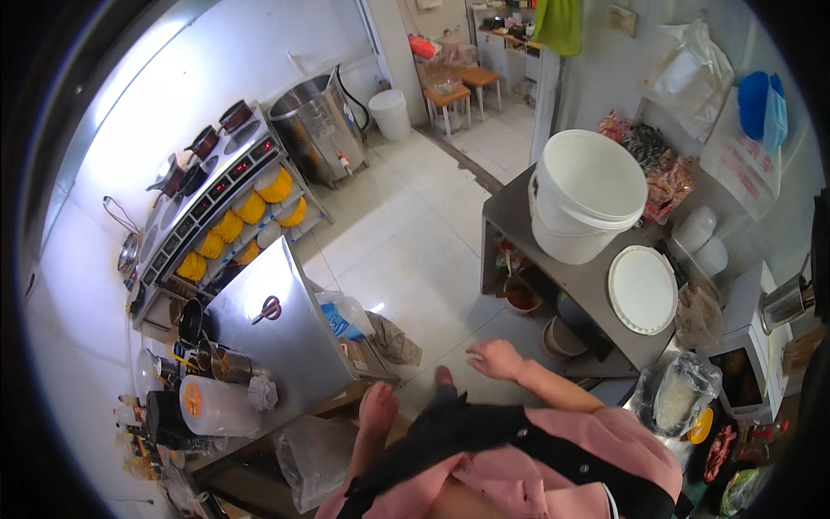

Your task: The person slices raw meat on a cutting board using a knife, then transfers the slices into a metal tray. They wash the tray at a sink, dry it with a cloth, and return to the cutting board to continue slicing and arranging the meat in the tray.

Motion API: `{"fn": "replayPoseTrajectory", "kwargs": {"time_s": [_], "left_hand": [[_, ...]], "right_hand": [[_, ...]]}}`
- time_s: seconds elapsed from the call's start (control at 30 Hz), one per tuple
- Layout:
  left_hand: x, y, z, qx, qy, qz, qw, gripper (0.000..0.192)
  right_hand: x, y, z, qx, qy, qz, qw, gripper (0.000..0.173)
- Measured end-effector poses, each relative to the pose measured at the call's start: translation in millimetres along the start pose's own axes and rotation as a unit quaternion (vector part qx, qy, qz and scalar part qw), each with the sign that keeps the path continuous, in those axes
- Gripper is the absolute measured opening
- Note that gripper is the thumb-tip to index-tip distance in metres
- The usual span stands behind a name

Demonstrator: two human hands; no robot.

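Both of my hands hang free at the front of my body, above the tiled floor. My left hand [378, 407] is loosely curled beside the corner of a stainless steel table [292, 344] and holds nothing that I can see. Red-handled scissors [271, 308] lie on that table, left of the hand. My right hand [496, 359] reaches forward over the floor with its fingers slightly bent and apart, nothing in them. To its right, on a grey table [519, 224], stand a large white plastic bucket [583, 201] and a round white lid [642, 290].
An induction cooktop counter [214, 188] with small pots and stacked yellow bowls stands at the left. Behind it are a steel boiler [318, 130] and a white bucket [390, 113]. A brown sack [395, 340] lies on the floor ahead. A microwave [746, 363] stands at the right.
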State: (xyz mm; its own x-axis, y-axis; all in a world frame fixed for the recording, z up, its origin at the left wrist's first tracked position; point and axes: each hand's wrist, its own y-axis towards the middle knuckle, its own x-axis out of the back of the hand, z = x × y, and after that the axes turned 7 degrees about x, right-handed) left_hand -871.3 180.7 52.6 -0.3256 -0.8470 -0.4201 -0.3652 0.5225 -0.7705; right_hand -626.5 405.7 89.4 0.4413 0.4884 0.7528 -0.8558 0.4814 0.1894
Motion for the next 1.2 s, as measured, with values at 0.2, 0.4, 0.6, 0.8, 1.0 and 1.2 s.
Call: {"fn": "replayPoseTrajectory", "kwargs": {"time_s": [0.2, 0.4, 0.6, 0.8, 1.0, 1.2], "left_hand": [[-96.1, 81.6, -118.6, -0.001, 0.076, 0.083, 0.994, 0.016], [-224.3, 189.9, -225.8, -0.043, 0.147, 0.090, 0.984, 0.019], [-288.2, 348.8, -311.9, -0.084, 0.241, 0.064, 0.965, 0.026], [-217.2, 454.7, -376.9, -0.158, 0.518, -0.049, 0.840, 0.017], [-251.2, 555.8, -434.7, -0.028, 0.753, -0.086, 0.651, 0.018], [-395.4, 702.1, -527.9, -0.001, 0.811, -0.031, 0.584, 0.020]], "right_hand": [[-0.5, 98.3, -14.4, -0.058, -0.037, 0.040, 0.997, 0.022], [37.8, 211.0, -70.2, -0.102, -0.017, -0.040, 0.994, 0.019], [63.5, 379.6, -163.2, -0.081, 0.023, -0.086, 0.993, 0.014], [108.6, 543.1, -257.1, -0.045, 0.028, -0.081, 0.995, 0.015], [142.1, 648.8, -348.0, -0.070, 0.004, -0.041, 0.997, 0.022], [192.0, 690.6, -453.8, -0.269, -0.131, 0.032, 0.954, 0.024]]}}
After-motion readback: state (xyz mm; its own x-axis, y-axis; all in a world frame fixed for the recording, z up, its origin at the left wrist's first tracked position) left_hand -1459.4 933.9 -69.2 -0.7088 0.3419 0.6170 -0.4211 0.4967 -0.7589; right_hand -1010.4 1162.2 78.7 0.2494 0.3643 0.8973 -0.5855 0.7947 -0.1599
